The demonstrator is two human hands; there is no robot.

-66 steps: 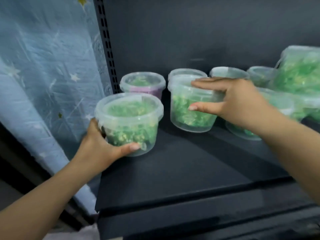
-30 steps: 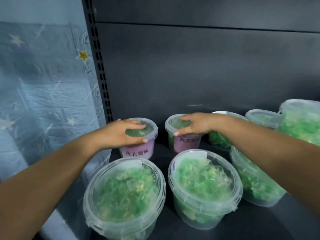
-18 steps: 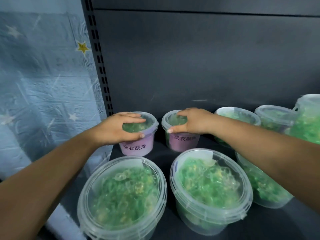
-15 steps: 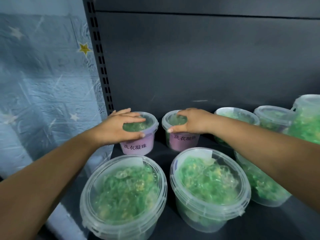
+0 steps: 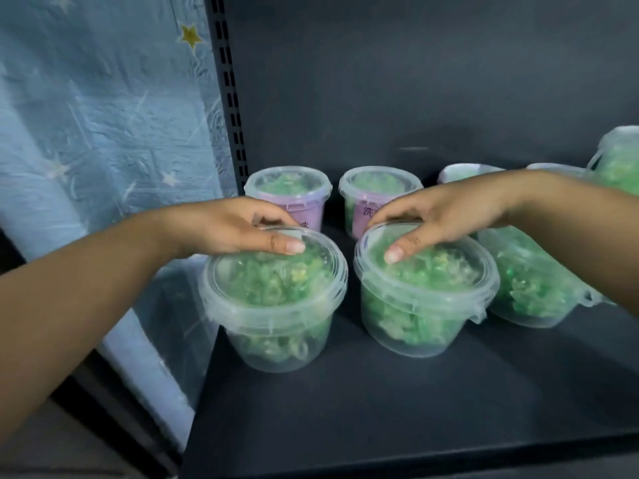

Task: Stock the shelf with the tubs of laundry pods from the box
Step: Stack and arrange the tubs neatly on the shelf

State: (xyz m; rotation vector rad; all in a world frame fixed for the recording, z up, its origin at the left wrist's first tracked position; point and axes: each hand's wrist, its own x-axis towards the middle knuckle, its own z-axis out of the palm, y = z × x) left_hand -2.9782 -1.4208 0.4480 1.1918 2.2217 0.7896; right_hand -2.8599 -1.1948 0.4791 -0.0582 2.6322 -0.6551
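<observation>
On the dark grey metal shelf point(image 5: 380, 402), toward its left end: front-left tub point(image 5: 276, 305), large, round, clear plastic, packed with green laundry pods. Stands upright, clear lid on, base seemingly down on the shelf board. Just beside it on the right, across a narrow gap: front-right tub point(image 5: 422, 299), same shape, same green fill. Also stands upright and lidded, well back from the shelf's front edge.

Left hand point(image 5: 228, 224) draped over the lid of the front-left tub. Lays the thumb flat on the lid's top, curls the fingers down over the far rim, and so clasps the lid edge. Right hand point(image 5: 446, 210) arched over the lid of the front-right tub in much the same way. Presses the thumb tip on the top, bends the fingers over the far rim, grips it.

Behind these, near the dark back panel point(image 5: 415, 81): left small tub point(image 5: 288, 195) and right small tub point(image 5: 375, 195), both clear with purple labels, lidded, green inside, apart from each other. Close on the right of the front-right tub: third large clear tub point(image 5: 529, 281) of green pods, partly under the right forearm. Farther back on the right: more lidded tubs, mostly hidden by that arm, and a raised tub point(image 5: 619, 157) at the frame's edge, support hidden.

Left of the shelf: black slotted upright point(image 5: 228, 91), then pale blue star-patterned cloth point(image 5: 103, 115).
</observation>
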